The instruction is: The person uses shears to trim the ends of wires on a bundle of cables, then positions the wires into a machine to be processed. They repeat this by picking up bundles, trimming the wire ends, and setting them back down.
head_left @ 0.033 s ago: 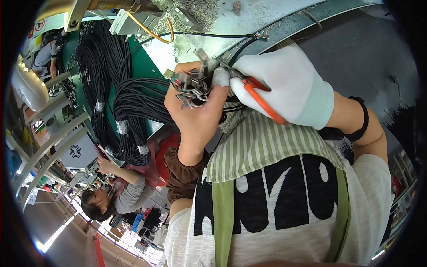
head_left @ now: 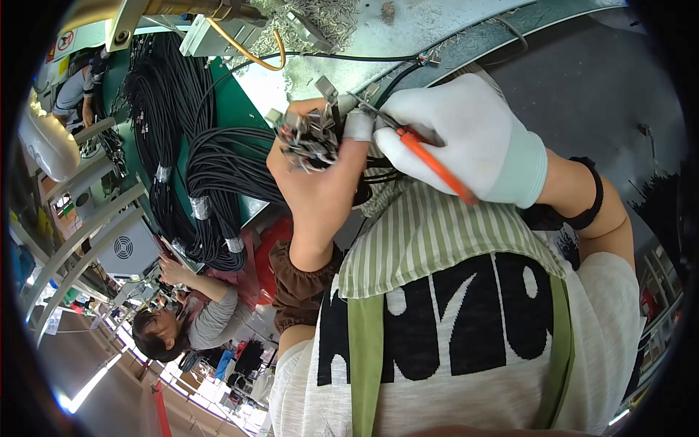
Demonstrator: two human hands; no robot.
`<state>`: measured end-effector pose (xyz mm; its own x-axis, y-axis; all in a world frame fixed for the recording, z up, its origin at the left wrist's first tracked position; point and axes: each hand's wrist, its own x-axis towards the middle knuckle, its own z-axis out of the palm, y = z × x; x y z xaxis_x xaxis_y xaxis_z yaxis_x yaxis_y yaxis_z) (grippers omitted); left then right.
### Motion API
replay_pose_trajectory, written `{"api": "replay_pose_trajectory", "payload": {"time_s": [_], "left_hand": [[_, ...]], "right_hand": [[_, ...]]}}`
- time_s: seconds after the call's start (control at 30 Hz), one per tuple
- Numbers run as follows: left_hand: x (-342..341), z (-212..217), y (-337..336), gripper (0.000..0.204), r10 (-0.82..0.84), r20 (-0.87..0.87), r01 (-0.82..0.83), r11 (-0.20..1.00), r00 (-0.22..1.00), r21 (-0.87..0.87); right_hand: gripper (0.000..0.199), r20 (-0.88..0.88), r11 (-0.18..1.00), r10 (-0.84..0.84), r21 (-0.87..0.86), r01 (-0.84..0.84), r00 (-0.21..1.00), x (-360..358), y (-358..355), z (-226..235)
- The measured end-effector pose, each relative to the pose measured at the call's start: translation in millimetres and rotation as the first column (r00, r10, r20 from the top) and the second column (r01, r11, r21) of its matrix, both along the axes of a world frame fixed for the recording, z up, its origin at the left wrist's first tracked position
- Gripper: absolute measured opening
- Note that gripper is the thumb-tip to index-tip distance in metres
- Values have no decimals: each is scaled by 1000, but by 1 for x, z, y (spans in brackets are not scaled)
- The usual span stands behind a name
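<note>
Your left hand (head_left: 320,182), bare, is closed around a bunch of metal cable connectors (head_left: 309,135), held up in front of your chest. Your gloved right hand (head_left: 466,138) grips orange-handled pliers (head_left: 429,162), tips apparently touching the bunch. Coiled black cables (head_left: 211,182) lie on the green tabletop (head_left: 231,102) to your left, well apart.

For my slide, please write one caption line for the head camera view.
Bare left hand grips a bunch of metal cable connectors; white-gloved right hand works orange-handled tweezers at them.
</note>
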<state>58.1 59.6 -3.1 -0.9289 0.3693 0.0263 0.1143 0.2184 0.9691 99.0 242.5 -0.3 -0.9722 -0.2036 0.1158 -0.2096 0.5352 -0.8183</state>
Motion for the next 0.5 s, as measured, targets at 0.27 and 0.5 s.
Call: {"api": "replay_pose_trajectory", "payload": {"time_s": [0.27,0.5], "left_hand": [[-33,-17,-25,11,-109,641,-236,872,760,428],[-75,-18,-14,13,-105,601,-219,871,793,440]], "right_hand": [[23,-49,994,-44,-98,39,998,-23,19,-10],[23,-558,996,-52,30,83,828,-94,24,-26]]}}
